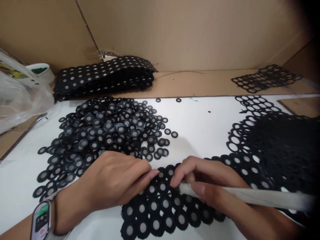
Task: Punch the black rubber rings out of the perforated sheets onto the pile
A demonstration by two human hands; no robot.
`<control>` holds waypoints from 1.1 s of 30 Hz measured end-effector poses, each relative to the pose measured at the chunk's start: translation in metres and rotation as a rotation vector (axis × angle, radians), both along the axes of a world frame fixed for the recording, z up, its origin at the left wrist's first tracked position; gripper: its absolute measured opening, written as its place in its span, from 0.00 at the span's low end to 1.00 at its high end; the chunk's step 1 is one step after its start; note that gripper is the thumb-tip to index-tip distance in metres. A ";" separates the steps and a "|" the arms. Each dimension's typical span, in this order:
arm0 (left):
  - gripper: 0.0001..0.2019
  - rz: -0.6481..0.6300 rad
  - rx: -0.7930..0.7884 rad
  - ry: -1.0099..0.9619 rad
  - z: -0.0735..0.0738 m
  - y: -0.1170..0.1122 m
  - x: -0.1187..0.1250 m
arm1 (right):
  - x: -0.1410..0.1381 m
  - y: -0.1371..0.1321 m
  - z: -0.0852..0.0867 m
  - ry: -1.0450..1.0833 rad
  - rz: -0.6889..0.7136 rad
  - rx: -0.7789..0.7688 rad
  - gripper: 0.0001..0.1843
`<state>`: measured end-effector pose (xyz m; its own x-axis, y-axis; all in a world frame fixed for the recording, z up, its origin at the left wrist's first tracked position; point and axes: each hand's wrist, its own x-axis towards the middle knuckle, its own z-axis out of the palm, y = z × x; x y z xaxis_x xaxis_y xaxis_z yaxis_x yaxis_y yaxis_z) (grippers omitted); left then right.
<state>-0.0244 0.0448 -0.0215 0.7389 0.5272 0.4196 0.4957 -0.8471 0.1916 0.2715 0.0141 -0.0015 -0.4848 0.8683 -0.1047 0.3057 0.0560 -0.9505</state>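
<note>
A black perforated sheet (156,223) of joined rings with grey-white centres lies on the white board in front of me. My left hand (117,176) is closed, thumb and forefinger pressed together at the sheet's upper edge; the other fingers curl under, partly hidden. In my right hand (207,180) is a long white stick-like tool (250,195), gripped like a pen, its wrapped end down against the sheet. The tool's very tip is hard to make out. Beyond my left hand spreads a heap of loose black rings (107,126) with grey centres.
Black ring-hole lattice scraps (287,150) pile up at the right, with another lattice piece (267,78) behind. A folded stack of dotted black sheets (105,75) lies at the back. At left are a clear plastic bag (22,93) and a white cup (43,71). Cardboard walls (195,33) enclose the back.
</note>
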 end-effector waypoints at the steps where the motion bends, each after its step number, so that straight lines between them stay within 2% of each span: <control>1: 0.14 -0.001 0.002 -0.003 0.000 0.001 0.000 | -0.002 0.000 0.000 0.002 -0.001 -0.007 0.14; 4: 0.12 0.003 0.002 -0.014 0.000 0.002 -0.001 | -0.006 -0.001 -0.002 0.013 0.007 -0.027 0.11; 12: 0.10 -0.011 0.007 -0.023 0.001 0.002 -0.001 | -0.011 -0.006 0.003 -0.016 0.067 0.133 0.11; 21: 0.11 -0.018 -0.009 -0.047 0.000 0.002 -0.001 | -0.015 -0.004 -0.004 -0.031 0.018 0.171 0.09; 24: 0.11 -0.007 -0.018 -0.053 0.001 0.001 -0.002 | -0.014 -0.002 -0.002 0.023 0.070 0.249 0.10; 28: 0.11 0.003 -0.025 -0.056 0.001 -0.001 -0.003 | -0.012 -0.001 0.001 0.029 0.085 0.429 0.13; 31: 0.12 0.009 -0.030 -0.064 0.000 -0.001 -0.004 | -0.009 -0.003 0.000 0.001 0.081 0.459 0.08; 33: 0.12 0.008 -0.034 -0.066 -0.001 -0.001 -0.004 | -0.007 -0.006 -0.003 0.032 0.098 0.441 0.11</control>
<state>-0.0284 0.0439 -0.0222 0.7060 0.5478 0.4489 0.4877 -0.8356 0.2527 0.2649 0.0080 -0.0049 -0.5639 0.7765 0.2811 0.2500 0.4849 -0.8381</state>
